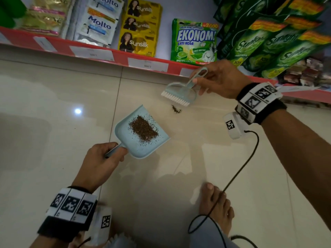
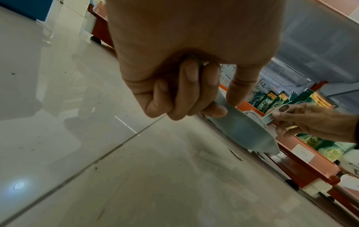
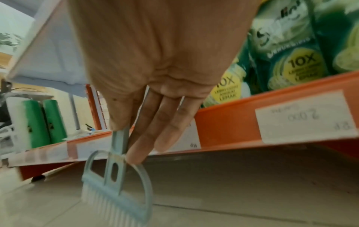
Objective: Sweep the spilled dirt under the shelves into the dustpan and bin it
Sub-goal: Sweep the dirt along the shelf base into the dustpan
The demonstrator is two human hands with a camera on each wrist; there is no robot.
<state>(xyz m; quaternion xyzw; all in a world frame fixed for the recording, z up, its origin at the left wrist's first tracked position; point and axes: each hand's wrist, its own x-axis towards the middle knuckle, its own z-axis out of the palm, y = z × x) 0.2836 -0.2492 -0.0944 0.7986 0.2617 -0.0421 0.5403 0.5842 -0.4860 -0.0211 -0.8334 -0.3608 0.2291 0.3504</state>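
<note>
A pale blue dustpan (image 1: 125, 138) with a heap of brown dirt (image 1: 143, 129) in it hangs just above the tiled floor; my left hand (image 1: 105, 158) grips its handle (image 2: 223, 98). A small patch of dirt (image 1: 176, 109) lies on the floor beyond the pan's lip, below the brush. My right hand (image 1: 218, 79) pinches the handle of a small pale blue brush (image 1: 179, 93) with white bristles, held a little off the floor near the red shelf edge (image 1: 100, 54). The brush (image 3: 118, 192) is blurred in the right wrist view.
The bottom shelf carries sachets and green detergent pouches (image 1: 193, 42), with price labels along its red lip. A dark gap (image 3: 252, 169) runs under the shelf. My bare foot (image 1: 216, 206) and a black cable (image 1: 240, 169) are on the floor at the lower right.
</note>
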